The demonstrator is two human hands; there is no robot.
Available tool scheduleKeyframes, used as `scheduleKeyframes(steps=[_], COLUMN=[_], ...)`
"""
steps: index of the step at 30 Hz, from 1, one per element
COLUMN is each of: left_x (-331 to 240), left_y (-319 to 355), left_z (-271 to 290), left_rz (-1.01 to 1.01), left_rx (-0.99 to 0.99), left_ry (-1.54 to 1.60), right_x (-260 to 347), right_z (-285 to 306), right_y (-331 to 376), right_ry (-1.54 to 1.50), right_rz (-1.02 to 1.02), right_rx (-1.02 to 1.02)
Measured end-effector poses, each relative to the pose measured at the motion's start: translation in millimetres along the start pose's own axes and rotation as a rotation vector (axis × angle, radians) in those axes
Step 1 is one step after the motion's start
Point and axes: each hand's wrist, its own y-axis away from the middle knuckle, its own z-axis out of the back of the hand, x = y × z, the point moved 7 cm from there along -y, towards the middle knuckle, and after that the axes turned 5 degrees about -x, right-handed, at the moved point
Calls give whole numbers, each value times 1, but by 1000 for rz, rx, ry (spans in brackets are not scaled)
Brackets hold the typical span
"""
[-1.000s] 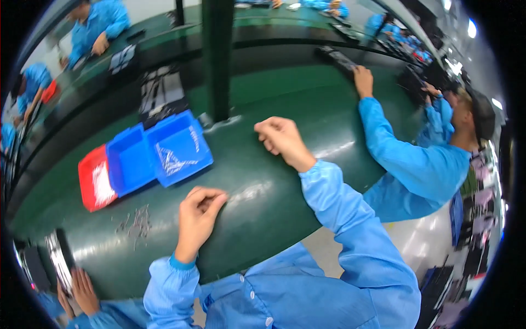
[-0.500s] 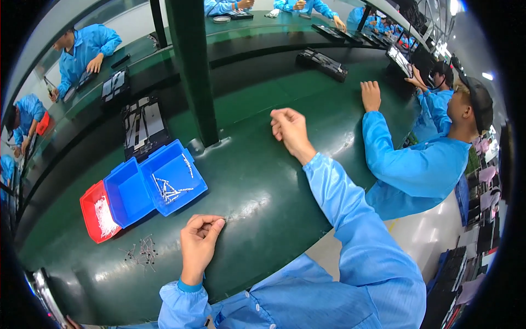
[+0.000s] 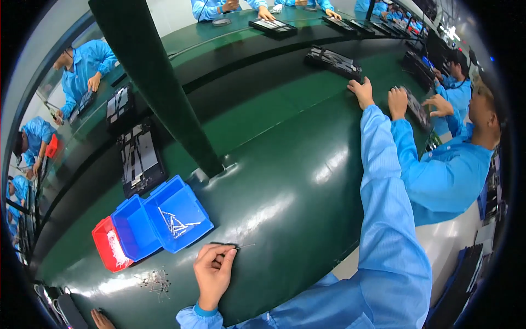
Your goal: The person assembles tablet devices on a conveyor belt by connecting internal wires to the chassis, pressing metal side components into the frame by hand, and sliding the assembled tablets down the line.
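Observation:
My left hand (image 3: 213,275) is closed in a pinch above the green table, between thumb and fingertips. A thin, straight wire-like piece (image 3: 246,245) sticks out to the right from it. My right arm is stretched far forward, and my right hand (image 3: 362,94) has its fingers at the near right end of a black tray (image 3: 333,61) with flat parts in it. The fingers look closed on the tray's corner. To the left of my left hand lie several thin leaded pieces with dark heads (image 3: 156,282) in a loose pile.
Two joined blue bins (image 3: 137,227) stand left, one holding thin silvery pieces; a red bin (image 3: 104,257) with white pieces adjoins them. A green post (image 3: 181,120) rises behind. Another black tray (image 3: 139,159) lies beyond. A co-worker (image 3: 455,170) sits close on my right.
My right hand has moved forward and right, from over the table to the black tray. My left hand keeps its pinch. The whole view has shifted, and the co-worker's arms have moved.

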Motion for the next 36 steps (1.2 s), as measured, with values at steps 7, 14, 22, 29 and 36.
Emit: scheduleKeyframes(steps=[7, 14, 22, 29, 36], left_x=[-2, -1, 2, 5, -2], left_y=[-10, -10, -8, 0, 9], left_z=[-6, -12, -11, -3, -7], left_rz=[30, 48, -9, 53, 13], left_rx=[59, 65, 69, 73, 169], left_ry=[-38, -39, -27, 50, 311], right_x=[-2, -9, 18, 83, 151], right_z=[-29, -75, -132, -70, 80], right_y=[-23, 6, 140, 364, 558], right_ry=[190, -494, -690, -650, -637], right_rz=[-40, -490, -723, -890, -1192], right_rx=[104, 273, 640, 924, 1355])
